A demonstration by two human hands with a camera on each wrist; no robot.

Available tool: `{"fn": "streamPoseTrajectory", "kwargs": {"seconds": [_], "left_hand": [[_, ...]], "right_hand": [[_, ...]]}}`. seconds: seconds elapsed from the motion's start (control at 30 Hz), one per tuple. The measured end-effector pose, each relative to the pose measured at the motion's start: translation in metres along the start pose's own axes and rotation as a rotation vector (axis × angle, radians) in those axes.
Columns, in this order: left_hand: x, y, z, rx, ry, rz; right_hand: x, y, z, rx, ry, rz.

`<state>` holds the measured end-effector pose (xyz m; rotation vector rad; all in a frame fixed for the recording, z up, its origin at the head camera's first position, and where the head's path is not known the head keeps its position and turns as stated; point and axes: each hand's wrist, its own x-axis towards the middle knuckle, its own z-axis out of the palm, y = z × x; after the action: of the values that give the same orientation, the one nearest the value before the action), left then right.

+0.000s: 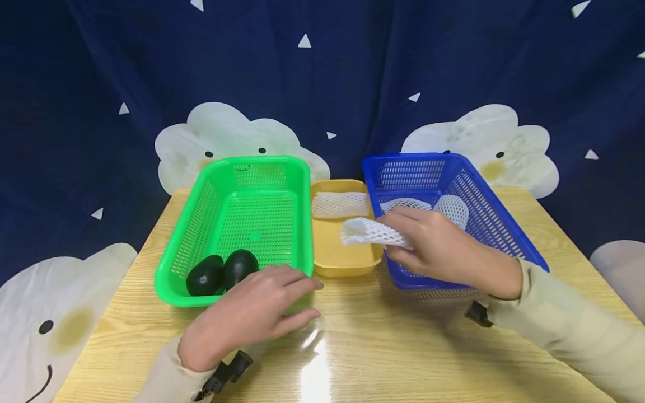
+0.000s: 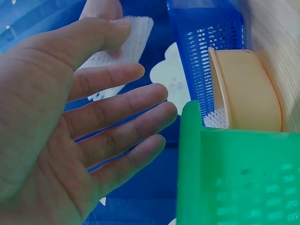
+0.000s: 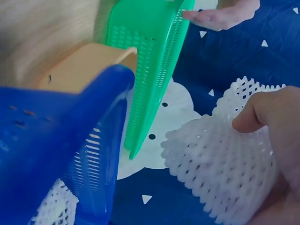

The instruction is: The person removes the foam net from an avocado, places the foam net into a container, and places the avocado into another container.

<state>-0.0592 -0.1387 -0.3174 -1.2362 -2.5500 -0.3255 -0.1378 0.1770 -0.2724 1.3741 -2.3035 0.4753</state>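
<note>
My right hand [image 1: 433,246] grips a white foam net sleeve [image 1: 375,232] over the front left part of the blue basket [image 1: 514,226]. The right wrist view shows the sleeve's [image 3: 220,164] flared, scalloped end, with the thumb pressed on the mesh; no fruit can be made out in it. My left hand [image 1: 257,308] hovers by the front right corner of the green basket [image 1: 306,224], fingers loosely extended and holding nothing. Two dark, smooth avocados [image 1: 205,276] lie side by side in that basket's front left part, the right one [image 1: 241,266] partly behind the hand.
Between the baskets stands a yellow tray [image 1: 340,254] with a flat white foam net [image 1: 340,205] at its back. More net-covered pieces [image 1: 452,210] lie in the blue basket; their contents are hidden. A dark blue curtain [image 1: 342,84] hangs behind the wooden table [image 1: 383,358].
</note>
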Motion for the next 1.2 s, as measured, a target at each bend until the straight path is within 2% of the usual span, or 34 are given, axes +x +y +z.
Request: {"fn": "streamPoseTrajectory", "kwargs": {"seconds": [0.2,0.57,0.8,1.2], "left_hand": [[0.000,0.001,0.000,0.000,0.000,0.001],[0.000,0.001,0.001,-0.011,-0.014,0.021],[0.001,0.002,0.000,-0.015,-0.042,0.007],[0.000,0.003,0.000,-0.010,-0.053,0.001]], "right_hand": [[0.016,0.006,0.003,-0.031,-0.047,0.015],[0.038,0.021,0.015,0.008,-0.138,0.119],[0.052,0.032,0.018,0.035,-0.224,0.205],[0.074,0.051,0.033,0.055,-0.194,0.215]]}}
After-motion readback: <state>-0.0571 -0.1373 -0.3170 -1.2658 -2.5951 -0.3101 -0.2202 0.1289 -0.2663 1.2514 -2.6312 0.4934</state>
